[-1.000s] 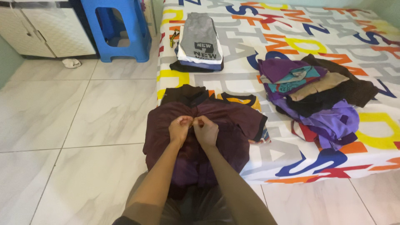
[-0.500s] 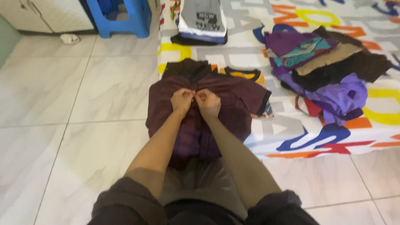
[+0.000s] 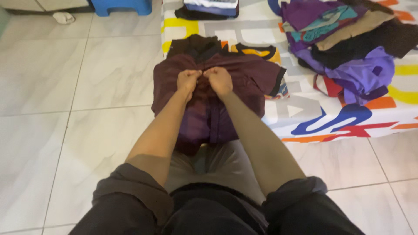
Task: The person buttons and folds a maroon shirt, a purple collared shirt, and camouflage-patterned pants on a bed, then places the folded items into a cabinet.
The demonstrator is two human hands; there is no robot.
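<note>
- A view from the person's head, looking down along both bare forearms to a bed with a low mattress on a pale marble-tiled floor (image 3: 78, 82).
- A dark maroon shirt (image 3: 257, 80) lies spread at the near left corner of the mattress (image 3: 305, 117); its lower part hangs over the edge, down to the person's lap.
- The left hand (image 3: 188, 80) is curled into a fist, its grip pinching the maroon fabric just below the collar.
- The right hand (image 3: 218, 79) is curled the same way, just beside the left, its grip pinching the same cloth; the two fists nearly touch at the shirt's middle.
- A dark brown garment (image 3: 191, 45) and a yellow garment with dark trim (image 3: 259, 52) show from under the maroon shirt at its far edge.
- To the right on the mattress is a loose heap of clothes (image 3: 348, 48), purple, teal, tan and dark brown.
- At the top edge, a folded stack of clothes (image 3: 209, 8) is partly cut off.
- The sheet is white with large coloured letters.
- On the floor at the top left are the foot of a blue plastic stool (image 3: 122, 6) and a small white crumpled cloth (image 3: 63, 17).
</note>
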